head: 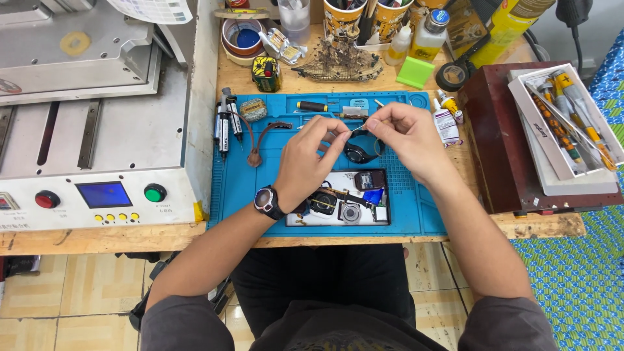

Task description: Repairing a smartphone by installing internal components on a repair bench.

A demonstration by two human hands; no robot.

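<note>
1. The left hand (311, 153), with a dark wristwatch (267, 201) on its wrist, was raised over the blue silicone work mat (416, 208), thumb and forefinger pinched on a small dark part too small to identify.
2. The right hand (406, 140) faced it, fingertips pressed together on the same small part or a thin tool; which could not be told.
3. The round black watch body with dark strap stubs (359, 153) lay on the mat directly beneath both hands, face up, apparently untouched.
4. A white tray of loose watch parts (344, 205) sat just in front of it.
5. The mat rested on the worn wooden tabletop (325, 81), beside a grey machine (97, 130).
</note>
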